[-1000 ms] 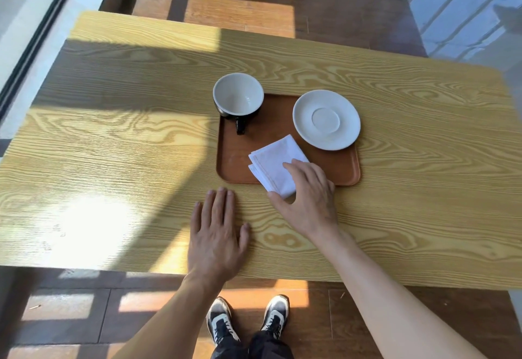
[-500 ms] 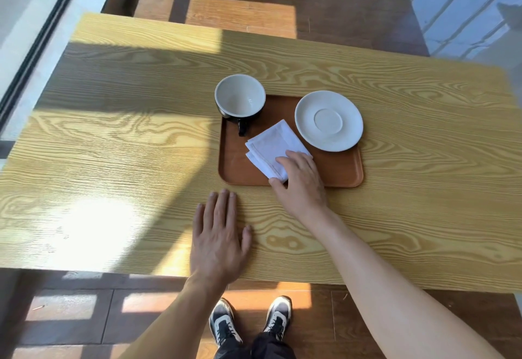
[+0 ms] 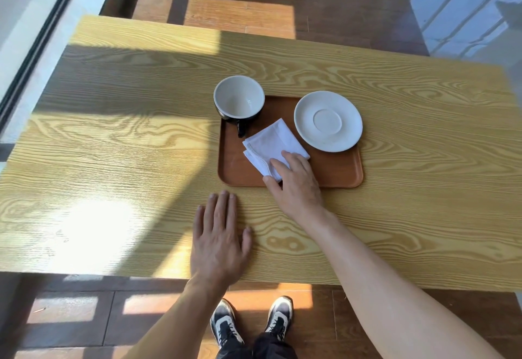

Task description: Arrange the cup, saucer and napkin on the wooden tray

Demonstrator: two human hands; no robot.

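On the sunlit bench (image 3: pixel 113 138), the right hand (image 3: pixel 296 186) fingers (image 3: pixel 291 161) pinch the napkin (image 3: pixel 272 146) on the tray (image 3: pixel 333 172); left hand (image 3: pixel 219 240) lies flat, empty.

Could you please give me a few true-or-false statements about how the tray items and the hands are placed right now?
1. The cup stands on the saucer. False: they sit apart at the tray's far corners.
2. The right hand touches the napkin. True.
3. The left hand holds the cup's handle. False: it lies flat on the table.
4. The cup is empty. True.
5. The napkin lies on the tray. True.
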